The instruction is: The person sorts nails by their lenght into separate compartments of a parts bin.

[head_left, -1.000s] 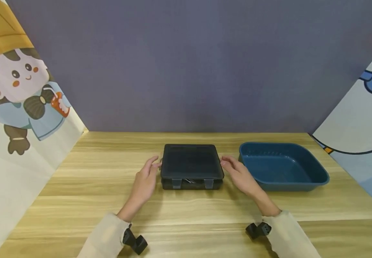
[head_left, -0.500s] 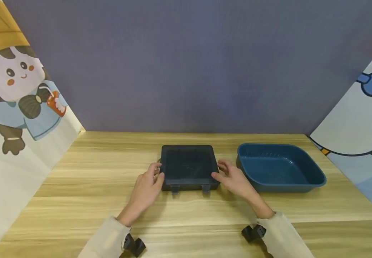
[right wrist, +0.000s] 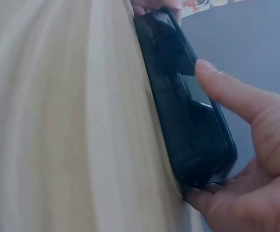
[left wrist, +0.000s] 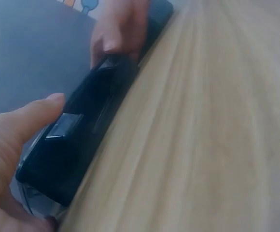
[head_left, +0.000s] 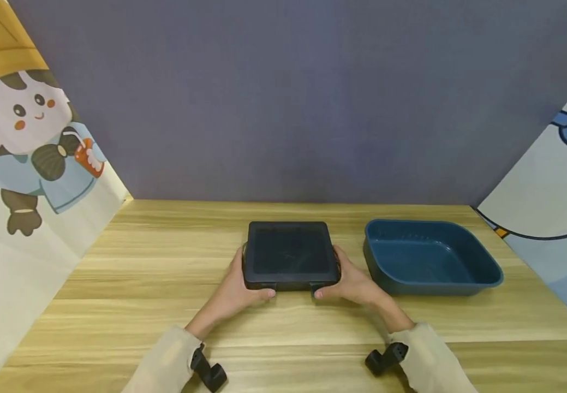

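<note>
A flat black plastic case with a dark see-through lid lies on the wooden table, lid down, its front side toward me. My left hand grips its left front corner, fingers along the side and thumb at the left front latch. Mirroring it, my right hand holds the right front corner. Its thumb touches the right latch, and the fingers reach round the side and low edge in the right wrist view. Part of the fingers is hidden behind the case.
A dark blue plastic basin stands to the right of the case, close to my right hand. Behind the wooden table rises a grey-blue panel, with cartoon-printed panels at both sides.
Both hands have closed in on the case's front corners, and the thumbs have moved down from the lid's edge to the front latches. The front latches tipped outward during this second.
</note>
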Demonstrator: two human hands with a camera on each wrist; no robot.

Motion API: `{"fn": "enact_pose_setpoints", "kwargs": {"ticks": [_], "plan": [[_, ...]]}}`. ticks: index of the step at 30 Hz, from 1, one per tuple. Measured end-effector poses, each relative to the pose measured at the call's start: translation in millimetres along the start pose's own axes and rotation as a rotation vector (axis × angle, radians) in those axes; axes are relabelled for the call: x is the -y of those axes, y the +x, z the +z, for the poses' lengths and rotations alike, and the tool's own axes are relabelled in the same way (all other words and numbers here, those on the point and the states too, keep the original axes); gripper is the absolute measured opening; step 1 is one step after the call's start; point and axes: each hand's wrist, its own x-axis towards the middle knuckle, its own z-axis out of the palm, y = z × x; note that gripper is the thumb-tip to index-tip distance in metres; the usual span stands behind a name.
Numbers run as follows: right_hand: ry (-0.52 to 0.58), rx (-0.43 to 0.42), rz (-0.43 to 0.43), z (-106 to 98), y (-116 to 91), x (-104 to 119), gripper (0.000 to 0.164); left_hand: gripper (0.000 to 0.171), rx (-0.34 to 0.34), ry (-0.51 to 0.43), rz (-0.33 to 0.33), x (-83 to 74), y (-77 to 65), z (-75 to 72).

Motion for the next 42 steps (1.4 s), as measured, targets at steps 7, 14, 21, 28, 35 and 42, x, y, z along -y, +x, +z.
{"fn": "enact_pose_setpoints", "kwargs": {"ticks": [7,14,21,28,35,42], "plan": [[-0.038,-0.092,-0.063,4.3,-1.4,-2.0,0.127,0.123,-0.066,0.050,0.110,-0.2,4.8,7.6],[-0.155,-0.184,-0.033,10.6,-4.0,3.5,0.118,0.115,-0.159,0.114,0.023,-6.0,-0.1,16.0],[-0.309,-0.256,0.046,12.0,-2.8,12.6,0.110,0.109,-0.218,0.157,-0.033,-16.1,-2.0,21.6],[-0.402,-0.257,0.041,8.3,-0.8,15.5,0.108,0.109,-0.240,0.227,-0.018,-17.7,2.8,20.6],[-0.366,-0.232,0.072,6.3,-3.1,9.5,0.108,0.112,-0.153,0.241,-0.006,-9.8,8.1,19.6],[-0.374,-0.106,0.102,-3.3,-2.5,9.8,0.112,0.109,-0.058,0.202,-0.033,-6.2,10.8,11.0]]}}
